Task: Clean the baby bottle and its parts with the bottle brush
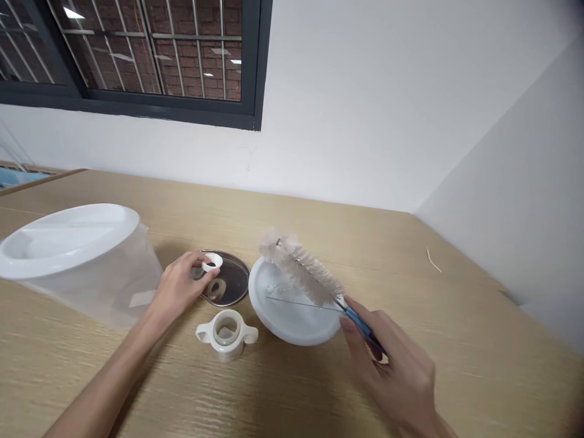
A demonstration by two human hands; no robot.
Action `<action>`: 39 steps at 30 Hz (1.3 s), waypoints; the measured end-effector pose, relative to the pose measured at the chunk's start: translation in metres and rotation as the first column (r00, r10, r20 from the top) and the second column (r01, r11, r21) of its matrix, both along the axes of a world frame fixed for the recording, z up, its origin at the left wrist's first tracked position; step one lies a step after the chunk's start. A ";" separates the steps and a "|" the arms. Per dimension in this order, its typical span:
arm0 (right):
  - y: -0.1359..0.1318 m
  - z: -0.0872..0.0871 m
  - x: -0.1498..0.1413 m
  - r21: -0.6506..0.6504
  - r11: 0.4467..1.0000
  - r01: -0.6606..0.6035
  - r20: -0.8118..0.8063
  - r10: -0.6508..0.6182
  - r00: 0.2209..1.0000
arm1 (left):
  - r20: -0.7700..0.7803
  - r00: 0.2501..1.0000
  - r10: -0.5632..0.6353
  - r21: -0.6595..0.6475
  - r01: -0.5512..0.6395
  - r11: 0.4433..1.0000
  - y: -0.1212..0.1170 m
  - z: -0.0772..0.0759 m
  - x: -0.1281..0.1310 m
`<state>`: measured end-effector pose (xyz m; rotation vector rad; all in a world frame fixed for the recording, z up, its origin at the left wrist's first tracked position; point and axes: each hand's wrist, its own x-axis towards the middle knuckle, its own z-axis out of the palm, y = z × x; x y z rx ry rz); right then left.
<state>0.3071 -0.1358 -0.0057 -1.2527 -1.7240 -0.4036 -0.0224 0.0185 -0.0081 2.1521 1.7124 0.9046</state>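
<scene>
Between the thumb and fingers of my left hand is a small white ring cap, held just above a shiny round metal tray. My right hand grips the blue handle of a bottle brush. Its white bristles reach over a white bowl with some water in it. A thin straight wire also runs from the handle across the bowl. In front of the tray stands a white bottle with two side handles and an uncovered mouth, upright on the table.
A large translucent bin with a white lid stands at the left, close to my left forearm. The wooden table meets a white wall behind. A thin pale strip lies at the far right. A barred window is above.
</scene>
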 end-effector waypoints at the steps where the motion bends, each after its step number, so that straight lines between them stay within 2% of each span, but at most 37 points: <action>1: 0.000 0.000 0.000 0.001 1.000 -0.001 0.001 0.001 1.000 | -0.004 1.000 -0.002 -0.004 0.002 1.000 0.000 0.000 0.000; 18: 0.000 0.001 -0.001 0.000 1.000 -0.003 0.008 0.003 1.000 | 0.009 0.999 -0.048 -0.022 0.048 0.999 -0.001 -0.002 0.002; 28: 0.000 0.000 0.000 -0.006 1.000 0.011 0.012 -0.011 1.000 | 0.015 0.998 -0.058 -0.078 0.059 0.995 -0.003 0.000 0.002; 39: -0.002 0.000 0.001 -0.021 1.000 0.016 0.002 -0.016 1.000 | 0.009 0.995 -0.100 -0.047 0.100 0.994 -0.001 -0.003 0.000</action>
